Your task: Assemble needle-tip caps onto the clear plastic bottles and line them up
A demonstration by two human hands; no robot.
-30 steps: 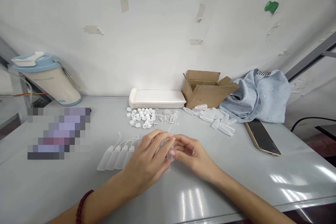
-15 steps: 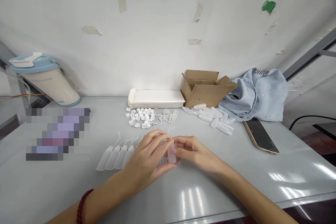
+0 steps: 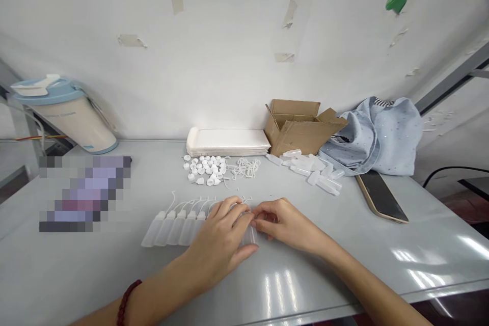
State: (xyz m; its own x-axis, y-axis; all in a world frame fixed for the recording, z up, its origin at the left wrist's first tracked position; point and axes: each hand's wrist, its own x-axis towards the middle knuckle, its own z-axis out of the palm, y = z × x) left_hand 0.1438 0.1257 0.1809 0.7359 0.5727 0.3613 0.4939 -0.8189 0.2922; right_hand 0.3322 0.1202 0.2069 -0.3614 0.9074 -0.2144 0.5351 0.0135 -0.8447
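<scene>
Several small translucent plastic bottles (image 3: pixel 173 229) lie side by side in a row, each with a thin white cord at its neck. My left hand (image 3: pixel 225 234) arches over the right part of the row and hides it, fingers curled and thumb near the base of the last plastic bottle (image 3: pixel 250 236). That bottle rests on the table at the row's right end. At its upper end my right hand (image 3: pixel 284 224) is closed, thumb and fingertips pinched against it. White caps (image 3: pixel 208 168) lie loose behind the row, beside a small heap of white cords (image 3: pixel 246 168).
Loose bottles (image 3: pixel 319 170) lie before an open cardboard box (image 3: pixel 305 135). A stack of white envelopes (image 3: pixel 229 142) lies along the wall. A phone (image 3: pixel 382 196) and a blue cloth bag (image 3: pixel 393 135) are right; a tumbler (image 3: pixel 72 114) and a blurred-out object (image 3: pixel 86 193) are left.
The bottle between my hands has gone down to the row's right end. My right fingers have slid towards its top, and my left fingers have shifted slightly over the row.
</scene>
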